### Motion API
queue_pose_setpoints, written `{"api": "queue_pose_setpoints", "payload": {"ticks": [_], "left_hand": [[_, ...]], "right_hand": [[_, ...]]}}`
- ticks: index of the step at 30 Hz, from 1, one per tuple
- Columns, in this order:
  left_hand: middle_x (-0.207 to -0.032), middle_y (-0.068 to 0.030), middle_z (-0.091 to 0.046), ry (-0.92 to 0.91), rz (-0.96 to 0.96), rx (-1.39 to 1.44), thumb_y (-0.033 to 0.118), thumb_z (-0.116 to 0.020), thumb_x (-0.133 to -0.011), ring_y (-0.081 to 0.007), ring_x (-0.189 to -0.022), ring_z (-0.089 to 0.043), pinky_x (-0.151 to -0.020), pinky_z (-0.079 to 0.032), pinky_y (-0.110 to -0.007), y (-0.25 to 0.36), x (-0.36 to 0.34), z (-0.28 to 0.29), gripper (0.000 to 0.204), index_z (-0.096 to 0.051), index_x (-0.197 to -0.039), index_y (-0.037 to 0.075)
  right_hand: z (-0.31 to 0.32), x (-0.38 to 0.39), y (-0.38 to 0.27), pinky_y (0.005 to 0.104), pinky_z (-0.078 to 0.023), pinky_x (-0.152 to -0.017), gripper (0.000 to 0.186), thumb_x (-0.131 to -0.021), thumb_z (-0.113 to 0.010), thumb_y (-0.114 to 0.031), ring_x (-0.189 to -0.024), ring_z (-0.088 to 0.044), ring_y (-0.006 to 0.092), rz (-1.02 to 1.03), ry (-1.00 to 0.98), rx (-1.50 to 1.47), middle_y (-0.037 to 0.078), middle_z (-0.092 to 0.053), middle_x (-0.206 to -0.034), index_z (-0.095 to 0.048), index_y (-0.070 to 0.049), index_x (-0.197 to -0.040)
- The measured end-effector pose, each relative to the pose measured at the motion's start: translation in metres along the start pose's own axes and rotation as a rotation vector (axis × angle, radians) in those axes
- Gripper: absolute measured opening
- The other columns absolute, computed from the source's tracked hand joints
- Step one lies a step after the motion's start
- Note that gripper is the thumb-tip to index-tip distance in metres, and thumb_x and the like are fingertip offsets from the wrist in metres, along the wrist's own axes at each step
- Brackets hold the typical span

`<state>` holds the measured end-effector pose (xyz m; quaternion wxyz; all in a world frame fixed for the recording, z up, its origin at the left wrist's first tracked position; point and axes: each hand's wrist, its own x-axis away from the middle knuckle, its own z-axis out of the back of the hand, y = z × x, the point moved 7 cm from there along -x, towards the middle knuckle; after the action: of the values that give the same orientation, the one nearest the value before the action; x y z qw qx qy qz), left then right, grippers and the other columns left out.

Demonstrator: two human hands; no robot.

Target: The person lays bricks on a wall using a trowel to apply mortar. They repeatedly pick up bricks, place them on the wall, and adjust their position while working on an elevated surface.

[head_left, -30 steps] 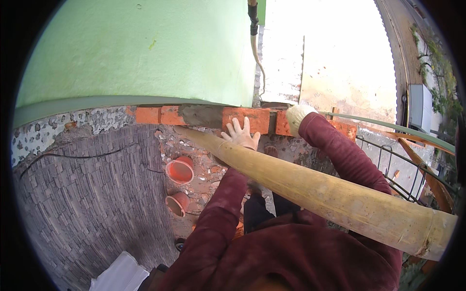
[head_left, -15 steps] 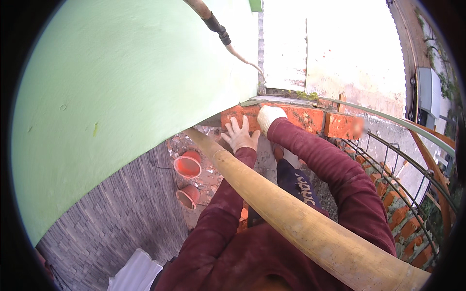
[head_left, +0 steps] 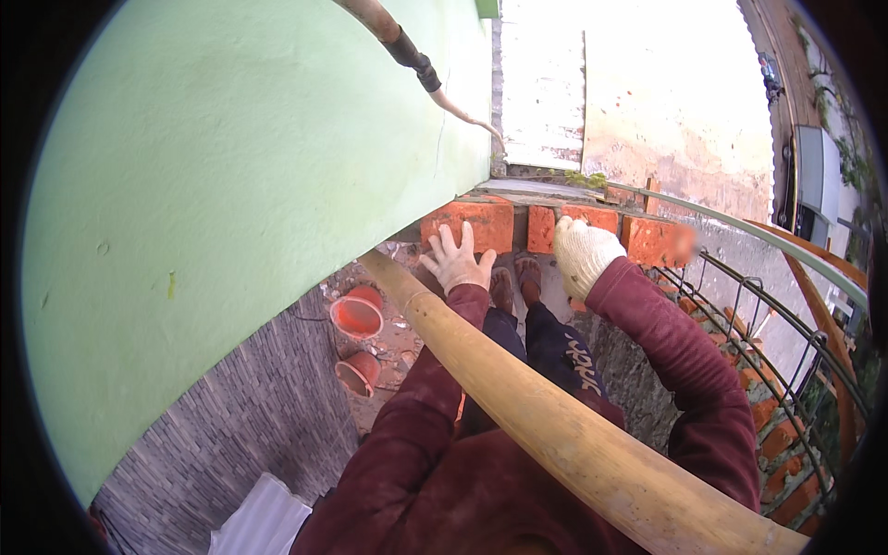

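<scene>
Since the previous frame, the right hand [head_left: 588, 257] has shifted rightward along the row, uncovering a narrow brick [head_left: 541, 228]. Gloved, its fingers curl beside a longer brick [head_left: 597, 218]; whether they grip anything cannot be told. The left hand [head_left: 458, 261], also gloved, is open, fingers spread over the near side of the row's left brick [head_left: 470, 218], next to the green wall [head_left: 259, 185]. A bamboo pole [head_left: 527, 398] slants from far left to near right, hiding part of the left sleeve [head_left: 400, 416]. Left of it stand two red buckets [head_left: 369, 295]; to the right, steel bars [head_left: 818, 339] extend past the end brick [head_left: 653, 242].
</scene>
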<state>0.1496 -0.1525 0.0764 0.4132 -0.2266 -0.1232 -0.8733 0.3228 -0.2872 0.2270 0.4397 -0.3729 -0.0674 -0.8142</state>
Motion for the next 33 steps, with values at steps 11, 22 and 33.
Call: {"api": "queue_pose_setpoints", "payload": {"ticks": [11, 22, 33], "left_hand": [[-0.161, -0.0156, -0.037, 0.113, -0.044, -0.016, 0.058, -0.075, -0.082, -0.0427, -0.150, -0.029, -0.120, -0.019, -0.069, 0.006, -0.007, 0.001, 0.080, -0.051, -0.152, 0.028], [-0.167, -0.0184, -0.026, -0.005, -0.019, 0.018, 0.059, -0.072, -0.084, -0.0453, -0.154, -0.020, -0.121, -0.011, -0.069, -0.005, -0.002, -0.009, 0.083, -0.044, -0.157, 0.029], [-0.163, -0.0192, -0.029, 0.046, -0.093, -0.046, 0.057, -0.071, -0.086, -0.0452, -0.150, -0.023, -0.118, -0.018, -0.070, 0.000, -0.003, -0.011, 0.080, -0.046, -0.155, 0.026]], "right_hand": [[-0.099, -0.134, -0.048, 0.0389, -0.061, -0.084, 0.033, -0.089, -0.071, -0.022, -0.108, -0.073, 0.0293, 0.008, -0.096, 0.010, 0.015, -0.073, -0.117, -0.076, -0.004, -0.116], [-0.007, -0.024, 0.007, 0.0381, -0.059, -0.085, 0.027, -0.090, -0.068, -0.017, -0.110, -0.071, 0.0280, -0.092, -0.163, 0.046, 0.018, -0.068, -0.115, -0.074, -0.003, -0.112], [-0.076, -0.116, -0.034, 0.0397, -0.060, -0.086, 0.034, -0.087, -0.071, -0.018, -0.105, -0.073, 0.0317, -0.026, -0.071, -0.072, 0.019, -0.071, -0.115, -0.070, -0.001, -0.116]]}}
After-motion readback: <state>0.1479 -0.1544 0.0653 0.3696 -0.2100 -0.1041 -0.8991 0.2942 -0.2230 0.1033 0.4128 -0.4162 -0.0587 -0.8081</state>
